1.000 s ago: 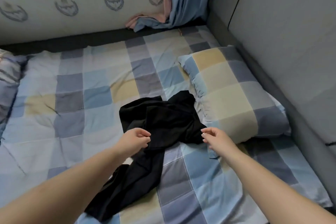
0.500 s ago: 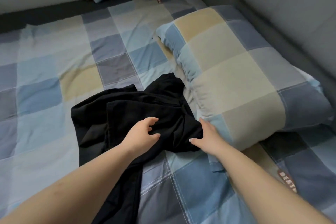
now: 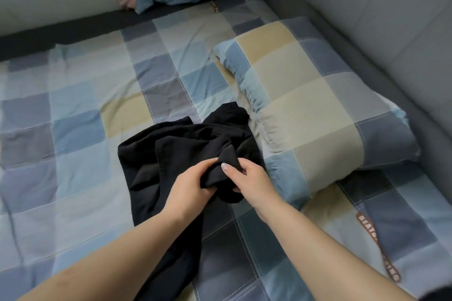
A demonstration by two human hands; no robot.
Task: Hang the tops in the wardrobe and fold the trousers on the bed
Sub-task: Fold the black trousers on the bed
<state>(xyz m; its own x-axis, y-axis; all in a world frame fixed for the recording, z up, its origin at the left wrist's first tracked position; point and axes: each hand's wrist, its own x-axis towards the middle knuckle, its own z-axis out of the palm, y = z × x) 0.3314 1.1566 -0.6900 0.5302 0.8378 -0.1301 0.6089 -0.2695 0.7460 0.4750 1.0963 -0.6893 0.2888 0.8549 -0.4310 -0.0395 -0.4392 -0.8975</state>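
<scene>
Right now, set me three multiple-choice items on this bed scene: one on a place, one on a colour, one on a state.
1. Where does the black garment lie relative to the pillow?
A. on top of it
B. on the bedsheet to its left
C. under it

2. What colour is the garment in the hands?
A. black
B. red
C. white

3. What are the two hands doing?
A. both hang free
B. only the left hand grips
C. both grip a bunch of the garment

Answers:
1 B, it lies on the checked sheet beside the pillow's left edge.
2 A, the cloth is uniformly black.
3 C, the left hand and right hand both curl round a fold.
</scene>
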